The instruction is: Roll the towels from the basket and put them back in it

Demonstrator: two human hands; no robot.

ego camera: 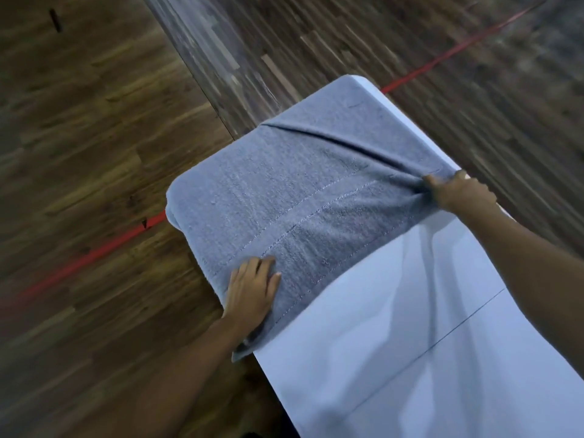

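A dark wooden floor is filling the left and top of the frame, with a red line running diagonally across it. A white table is stretching from the lower right toward the upper centre. A grey-blue towel is lying spread over the table's far end in the middle of the frame, its left edge hanging over the table's side and creases fanning out from its right edge. The left hand, at lower centre, is lying palm down on the towel's near left corner, fingers extended and close together, pressing flat rather than gripping. The right hand, at middle right, is reaching in on a straight arm, its fingers curled closed around a bunched fold of the towel's right edge.
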